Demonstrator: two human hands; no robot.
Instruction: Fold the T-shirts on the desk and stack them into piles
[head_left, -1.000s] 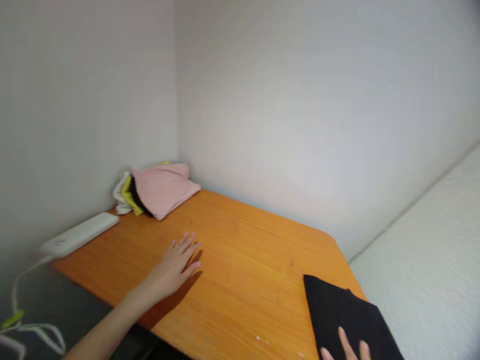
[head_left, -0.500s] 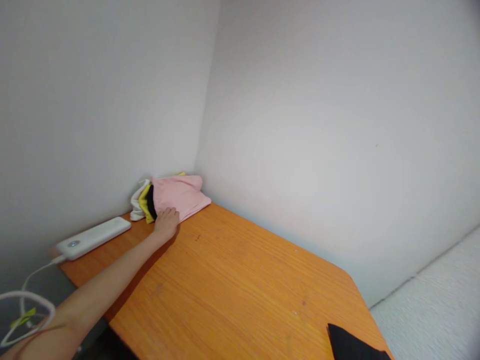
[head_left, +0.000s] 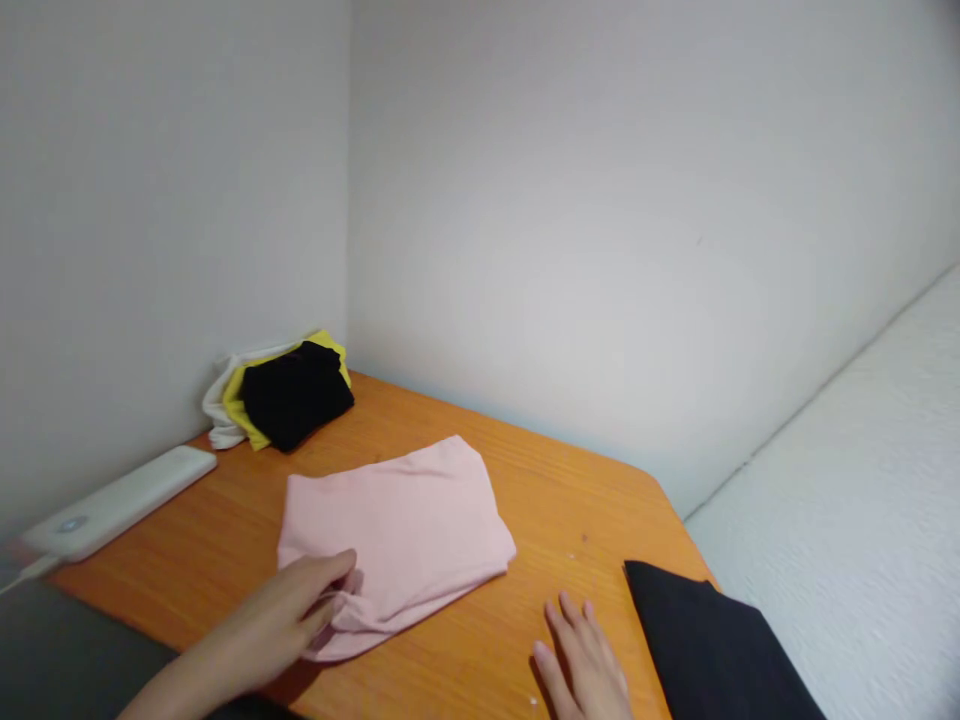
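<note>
A folded pink cloth (head_left: 397,535) lies on the orange table (head_left: 540,480) in front of me. My left hand (head_left: 289,615) pinches the cloth's near left corner, fingers closed on the fabric. My right hand (head_left: 589,665) rests flat on the table, fingers stretched out, between the pink cloth and a folded black cloth (head_left: 712,650) at the table's right edge. It holds nothing.
In the far left corner sits a small pile of clothes (head_left: 281,395), black on top of yellow and white. A white power bank (head_left: 112,505) with a cable lies along the left wall. A white bed surface (head_left: 862,500) runs along the right.
My left hand took the pink cloth off the corner pile and drew it to the table's middle. The black garment now tops the pile. My right hand came back into view.
</note>
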